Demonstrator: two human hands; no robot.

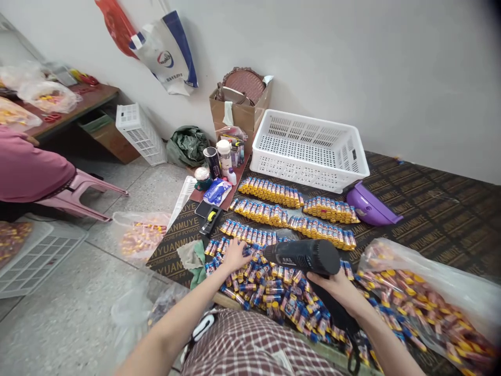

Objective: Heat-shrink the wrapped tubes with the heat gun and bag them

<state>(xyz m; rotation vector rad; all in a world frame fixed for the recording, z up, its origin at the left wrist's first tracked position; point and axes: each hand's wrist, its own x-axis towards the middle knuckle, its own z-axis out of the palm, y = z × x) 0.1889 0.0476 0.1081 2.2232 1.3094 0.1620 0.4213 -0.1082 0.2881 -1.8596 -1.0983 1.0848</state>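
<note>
My right hand (332, 284) is wrapped around the handle of a black hair dryer (301, 255), whose nozzle points left over the tubes. Fingers spread, my left hand (237, 254) rests on small blue-and-yellow tubes at the left of the nozzle; I see nothing gripped in it. Below both hands lies a loose heap of these tubes (274, 290). Beyond them, more tubes stand packed in neat rows (266, 213), blue caps up and yellow ends down. The tips of my left fingers are partly lost among the tubes.
A white plastic crate (305, 169) stands behind the rows, with a purple basin (370, 206) beside it. On the right is a clear bag of tubes (422, 297). A tape dispenser (211, 220), cloth (195, 258) and cups lie left. A person in pink (33, 167) sits at far left.
</note>
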